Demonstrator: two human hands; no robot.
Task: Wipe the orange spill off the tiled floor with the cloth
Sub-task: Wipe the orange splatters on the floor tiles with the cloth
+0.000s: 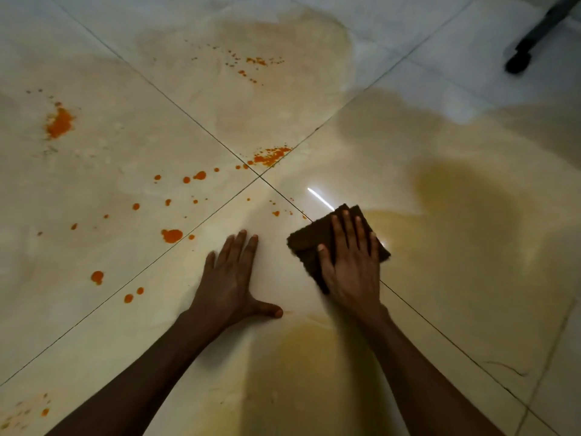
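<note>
A person is crouching over the tiled floor (440, 278), both bare arms reaching forward and down. The right hand (350, 262) is lying flat, fingers spread, pressing down on a dark brown cloth (309, 239); the cloth is folded into a rough square and is sitting right on a grout line, just to the right of where four tiles are meeting. That hand is not gripping the cloth, only resting palm-down on top of it, with the cloth's edges showing beyond the fingertips and on the thumb side. The left hand (231, 278) is lying open and empty on the bare tile beside it, fingers pointing away, thumb stretched out toward the right hand; the two hands are near each other but not touching. The orange spill (171, 236) is lying mostly to the left of the hands: scattered drops and blobs across the left tile, a thicker smear (59, 121) farther out on that side, a speckled patch (270, 155) just beyond the tile junction, and fine specks (256, 61) on the far tile. A few small drops are sitting just beside the cloth's far left corner. The glossy floor is reflecting a bright streak of light (320, 199) just beyond the cloth. In the far right corner a dark furniture leg (518, 61) is standing on the tiles, well apart from everything else.
</note>
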